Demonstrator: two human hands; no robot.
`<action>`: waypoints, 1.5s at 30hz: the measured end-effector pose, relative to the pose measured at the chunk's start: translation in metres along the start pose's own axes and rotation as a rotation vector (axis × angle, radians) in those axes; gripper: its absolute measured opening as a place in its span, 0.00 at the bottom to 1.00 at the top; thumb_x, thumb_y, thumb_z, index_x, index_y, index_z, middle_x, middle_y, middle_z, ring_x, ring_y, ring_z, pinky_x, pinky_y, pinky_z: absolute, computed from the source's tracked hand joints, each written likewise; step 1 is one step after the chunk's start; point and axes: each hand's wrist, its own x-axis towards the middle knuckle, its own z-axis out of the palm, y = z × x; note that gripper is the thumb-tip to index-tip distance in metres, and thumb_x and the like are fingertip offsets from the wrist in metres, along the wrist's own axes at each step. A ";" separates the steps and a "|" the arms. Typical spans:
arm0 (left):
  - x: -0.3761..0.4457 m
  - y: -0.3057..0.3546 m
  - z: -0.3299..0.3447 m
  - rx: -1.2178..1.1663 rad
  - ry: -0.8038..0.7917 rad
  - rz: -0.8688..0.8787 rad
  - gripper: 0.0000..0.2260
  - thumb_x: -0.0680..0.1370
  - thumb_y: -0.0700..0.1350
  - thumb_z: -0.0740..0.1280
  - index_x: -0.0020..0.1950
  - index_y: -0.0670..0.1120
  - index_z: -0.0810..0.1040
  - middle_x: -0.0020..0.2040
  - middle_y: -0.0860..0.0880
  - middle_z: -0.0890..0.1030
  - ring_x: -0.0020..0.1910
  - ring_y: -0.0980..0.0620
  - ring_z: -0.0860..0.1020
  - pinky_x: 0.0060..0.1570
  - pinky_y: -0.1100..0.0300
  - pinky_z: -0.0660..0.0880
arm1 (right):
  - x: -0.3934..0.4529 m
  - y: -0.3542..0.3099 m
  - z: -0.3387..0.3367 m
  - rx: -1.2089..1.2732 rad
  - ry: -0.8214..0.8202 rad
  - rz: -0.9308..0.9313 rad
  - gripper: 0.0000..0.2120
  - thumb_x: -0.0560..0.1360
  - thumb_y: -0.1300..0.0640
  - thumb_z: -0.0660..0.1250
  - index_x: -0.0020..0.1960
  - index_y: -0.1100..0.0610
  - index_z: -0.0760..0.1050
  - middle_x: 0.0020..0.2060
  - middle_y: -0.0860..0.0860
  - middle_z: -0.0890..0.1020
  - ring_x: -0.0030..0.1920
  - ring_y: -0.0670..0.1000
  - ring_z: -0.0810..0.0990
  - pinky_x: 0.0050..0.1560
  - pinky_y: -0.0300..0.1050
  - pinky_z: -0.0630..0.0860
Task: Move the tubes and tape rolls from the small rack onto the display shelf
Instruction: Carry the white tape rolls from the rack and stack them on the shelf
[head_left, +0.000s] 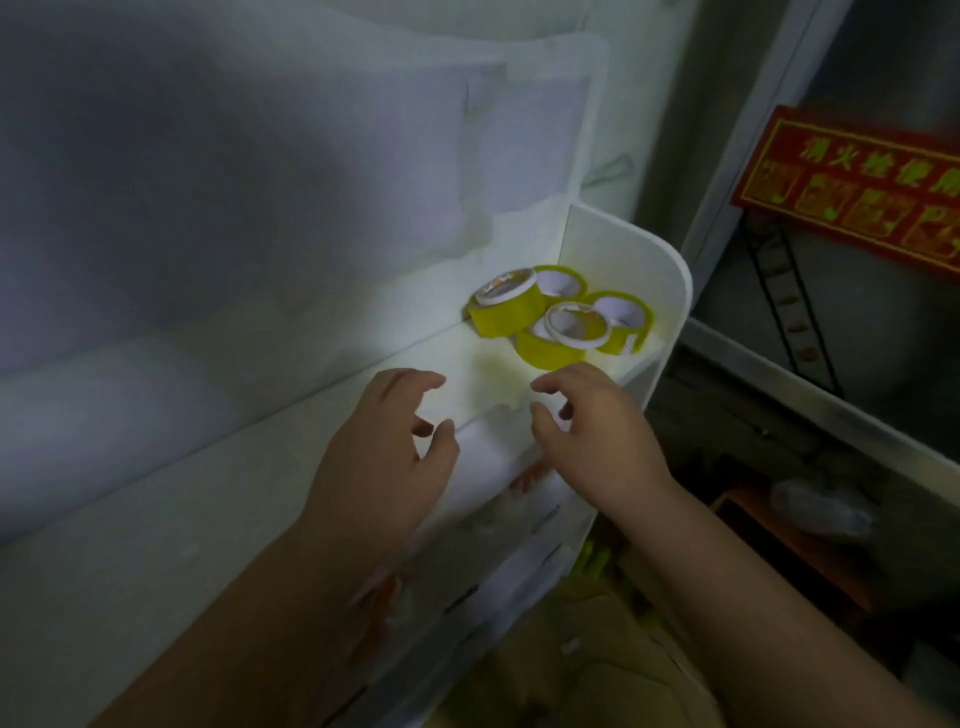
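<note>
We see four yellow tape rolls (558, 314) already grouped on the white shelf (670, 291); our left hand (384, 457) and right hand (597, 436) hover empty, fingers loosely spread. No tubes show.

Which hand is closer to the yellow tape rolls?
The right hand. Its fingertips sit just below the nearest yellow tape roll; the left hand is farther left. Both hold nothing.

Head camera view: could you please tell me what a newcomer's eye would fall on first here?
The yellow tape rolls, clustered brightly lit at the white shelf's far right corner. Just before them hover the left hand and right hand, holding nothing. A red sign hangs at the right.
</note>
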 end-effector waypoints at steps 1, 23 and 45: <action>0.010 0.002 0.006 0.007 0.007 -0.002 0.16 0.77 0.48 0.67 0.64 0.57 0.72 0.57 0.62 0.70 0.47 0.65 0.76 0.44 0.58 0.78 | 0.014 0.012 0.000 -0.014 -0.023 -0.003 0.11 0.76 0.53 0.69 0.58 0.52 0.80 0.53 0.48 0.79 0.47 0.49 0.78 0.46 0.36 0.65; 0.138 0.032 0.117 0.116 0.043 -0.131 0.16 0.77 0.52 0.66 0.65 0.54 0.74 0.60 0.60 0.70 0.44 0.66 0.77 0.49 0.57 0.77 | 0.136 0.146 0.016 -0.017 -0.209 -0.171 0.12 0.80 0.53 0.63 0.61 0.50 0.80 0.65 0.48 0.75 0.54 0.52 0.79 0.48 0.43 0.72; 0.200 0.024 0.139 0.236 0.053 -0.194 0.12 0.81 0.51 0.62 0.59 0.52 0.81 0.45 0.52 0.72 0.47 0.51 0.74 0.46 0.60 0.65 | 0.111 0.154 -0.013 0.229 -0.021 -0.166 0.06 0.76 0.55 0.72 0.52 0.50 0.83 0.45 0.42 0.78 0.42 0.39 0.72 0.44 0.28 0.68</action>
